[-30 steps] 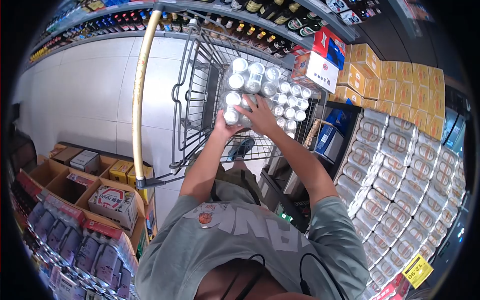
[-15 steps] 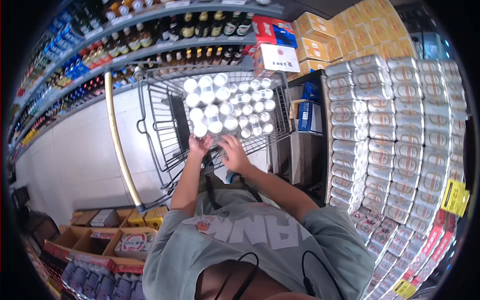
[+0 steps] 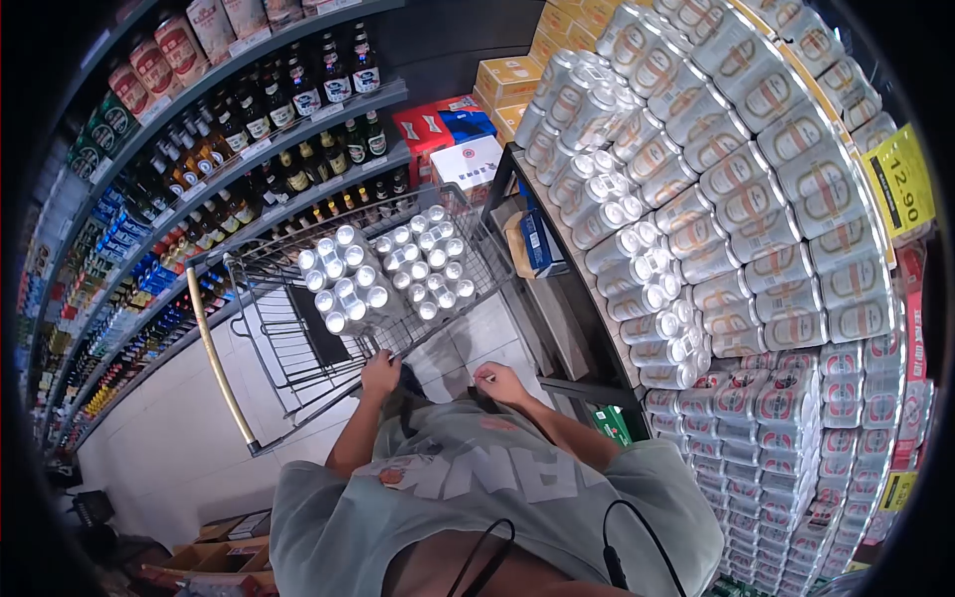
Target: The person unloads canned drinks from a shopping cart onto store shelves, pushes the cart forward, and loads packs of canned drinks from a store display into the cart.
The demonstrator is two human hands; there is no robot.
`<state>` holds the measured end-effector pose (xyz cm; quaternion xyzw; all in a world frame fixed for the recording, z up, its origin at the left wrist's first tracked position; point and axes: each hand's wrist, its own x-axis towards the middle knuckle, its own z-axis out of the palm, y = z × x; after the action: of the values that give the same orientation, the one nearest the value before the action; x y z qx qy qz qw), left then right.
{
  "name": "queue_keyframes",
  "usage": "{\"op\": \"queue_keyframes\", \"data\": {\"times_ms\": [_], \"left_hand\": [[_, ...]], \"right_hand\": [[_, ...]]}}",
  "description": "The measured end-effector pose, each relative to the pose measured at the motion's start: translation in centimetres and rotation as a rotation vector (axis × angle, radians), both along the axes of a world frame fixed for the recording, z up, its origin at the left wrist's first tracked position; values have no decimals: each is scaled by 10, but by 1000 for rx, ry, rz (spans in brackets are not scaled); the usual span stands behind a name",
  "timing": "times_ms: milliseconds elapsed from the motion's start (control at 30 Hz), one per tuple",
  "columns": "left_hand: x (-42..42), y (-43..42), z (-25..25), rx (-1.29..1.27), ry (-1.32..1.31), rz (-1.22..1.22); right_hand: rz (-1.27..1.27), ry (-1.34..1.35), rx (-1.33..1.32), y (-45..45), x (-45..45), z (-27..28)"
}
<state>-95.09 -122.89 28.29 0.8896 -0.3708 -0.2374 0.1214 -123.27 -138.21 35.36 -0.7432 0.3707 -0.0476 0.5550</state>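
Note:
A wire shopping cart (image 3: pixel 267 328) stands in front of me, and shrink-wrapped packs of silver cans sit inside it. The left pack (image 3: pixel 343 279) holds wider cans than the right pack (image 3: pixel 426 261). My left hand (image 3: pixel 381 375) is at the cart's near side rim, its fingers closed there, apparently around the rim. To its right, my right hand (image 3: pixel 502 384) hovers apart from the cart near my waist. Its fingers are curled inward, and I see nothing held in them.
Beer bottles (image 3: pixel 254 124) line shelves on the left and ahead. Stacked can packs (image 3: pixel 736 209) rise close on my right above a dark shelf frame (image 3: pixel 572 289), with a yellow price sign (image 3: pixel 900 184). Cartons (image 3: pixel 466 164) stand beyond the cart. Open boxes (image 3: pixel 214 557) lie behind left.
Both hands have drawn back from the cans, the left to the cart's rim, the right curling closer to my body. My view has turned right, toward the stacked cans.

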Motion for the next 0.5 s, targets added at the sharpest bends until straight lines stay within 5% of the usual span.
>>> {"op": "queue_keyframes", "data": {"times_ms": [33,167,500], "left_hand": [[-10,-1,3,82,-234,-154],[-1,-8,20,168,15,-14],[19,-7,7,311,-127,-103]], "right_hand": [[-67,-26,34,-1,-16,-2],[-158,-37,18,-5,-73,-1],[-346,-56,115,-20,-150,-15]]}}
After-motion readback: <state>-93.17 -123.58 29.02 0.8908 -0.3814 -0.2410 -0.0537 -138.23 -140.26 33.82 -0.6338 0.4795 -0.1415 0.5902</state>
